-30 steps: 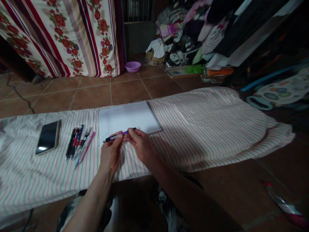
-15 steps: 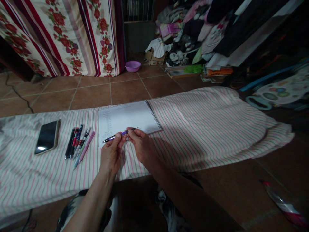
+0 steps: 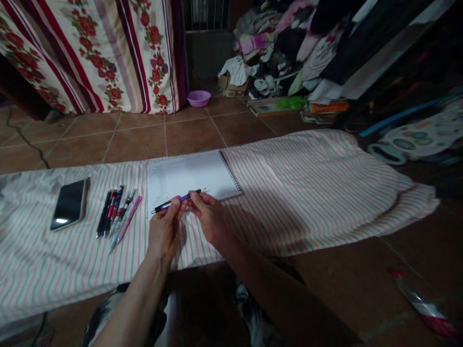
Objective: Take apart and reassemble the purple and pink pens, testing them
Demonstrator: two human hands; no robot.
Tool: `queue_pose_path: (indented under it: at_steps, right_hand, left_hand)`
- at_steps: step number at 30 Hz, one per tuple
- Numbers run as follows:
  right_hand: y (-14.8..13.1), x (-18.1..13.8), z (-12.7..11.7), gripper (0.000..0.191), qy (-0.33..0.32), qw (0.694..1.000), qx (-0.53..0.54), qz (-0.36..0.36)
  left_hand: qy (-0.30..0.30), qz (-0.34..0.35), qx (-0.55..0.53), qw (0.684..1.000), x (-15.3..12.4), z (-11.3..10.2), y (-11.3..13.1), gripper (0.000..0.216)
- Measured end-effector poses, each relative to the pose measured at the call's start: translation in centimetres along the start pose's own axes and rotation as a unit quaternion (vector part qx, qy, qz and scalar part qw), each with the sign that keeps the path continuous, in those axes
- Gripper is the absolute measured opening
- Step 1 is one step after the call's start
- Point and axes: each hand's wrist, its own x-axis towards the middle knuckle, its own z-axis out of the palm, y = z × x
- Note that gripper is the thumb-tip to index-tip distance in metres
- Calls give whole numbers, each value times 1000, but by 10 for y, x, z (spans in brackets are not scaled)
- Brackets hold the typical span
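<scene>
The person's left hand [image 3: 164, 233] and right hand [image 3: 213, 219] are bare, as are the left forearm [image 3: 135, 291] and right forearm [image 3: 271, 286]. Black-and-white patterned cloth legwear [image 3: 103, 308] shows irregular, swirled patches on both legs; deep shadow obscures its seams and finer detail.

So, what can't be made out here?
All in the head view:
Pen: parts of its barrel, covered by the left hand and right hand.
Notebook: its writing, too small and faint to read.
Curtain: its top, cut off by the upper edge.
Bottle: any lettering, too blurred and dim.
</scene>
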Motion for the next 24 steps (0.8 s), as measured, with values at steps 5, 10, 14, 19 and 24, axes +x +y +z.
queue_pose_path:
  at_steps: [5,10,14,19,24]
  right_hand:
    - [-3,-2,2,25,-3,1000,18,17]
    - [1,1,0,22,23,1000,13,13]
    - [1,1,0,21,17,1000,11,9]
    - [-1,-2,2,21,8,999,37,19]
    - [-1,0,0,24,11,999,33,25]
  left_hand:
    - [-11,-12,-5,1000,1,-1,1,6]
    - [-10,-6,4,1000,-1,-1,0,7]
    - [-7,-3,5,1000,-1,-1,0,8]
    - [-3,-22,-10,1000,0,0,1,11]
    - [-5,-26,-13,1000,0,-1,0,10]
